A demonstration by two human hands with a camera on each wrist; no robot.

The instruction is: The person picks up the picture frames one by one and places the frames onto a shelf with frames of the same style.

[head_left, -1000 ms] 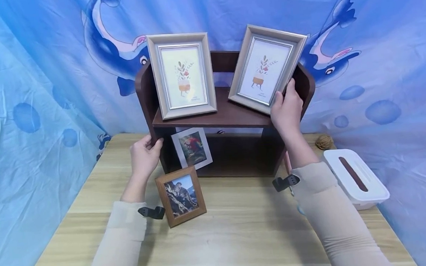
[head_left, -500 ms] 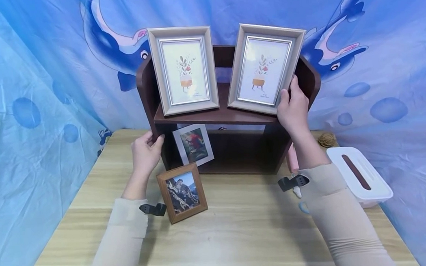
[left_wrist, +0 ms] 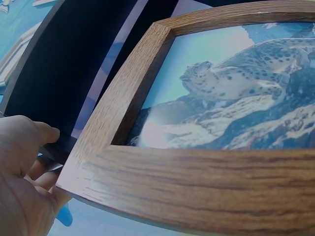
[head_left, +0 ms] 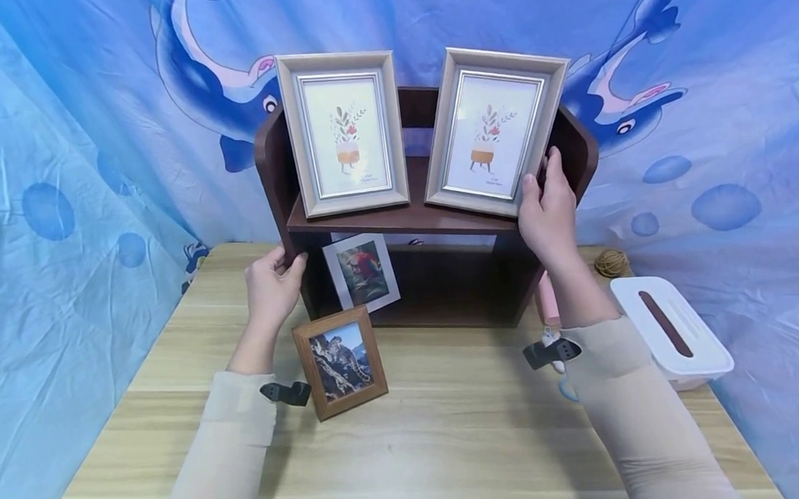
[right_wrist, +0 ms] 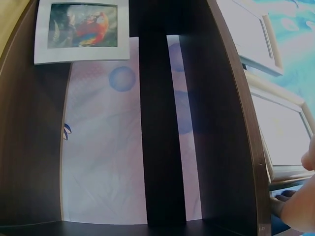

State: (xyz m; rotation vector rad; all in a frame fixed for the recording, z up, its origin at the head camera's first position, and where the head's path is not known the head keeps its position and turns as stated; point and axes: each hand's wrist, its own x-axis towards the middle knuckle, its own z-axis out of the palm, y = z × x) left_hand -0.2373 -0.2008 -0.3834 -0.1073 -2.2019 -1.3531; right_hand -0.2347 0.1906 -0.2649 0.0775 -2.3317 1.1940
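My left hand (head_left: 271, 288) pinches the left side panel of a dark brown two-tier shelf (head_left: 398, 219); in the left wrist view the thumb lies in front and fingers show behind. My right hand (head_left: 550, 213) holds the lower right corner of a beige picture frame (head_left: 485, 133), which leans tilted on the upper tier, right side. A matching picture frame (head_left: 347, 134) stands nearly straight at the upper left. On the lower tier is a white-bordered parrot picture (head_left: 363, 273). Before it, a brown wooden frame (head_left: 341, 362) with a leopard picture stands on the table.
Right of the shelf are a white tissue box (head_left: 672, 332), a ball of twine (head_left: 610, 262) and a pink object (head_left: 548, 301) partly hidden by the right arm. A blue ring-like piece (head_left: 568, 389) lies nearby. A blue dolphin curtain (head_left: 761, 105) hangs behind the wooden table (head_left: 446, 445).
The right beige frame has turned to a smaller tilt, with my right hand still on its corner. My left hand keeps its place on the side panel. The head view has shifted slightly.
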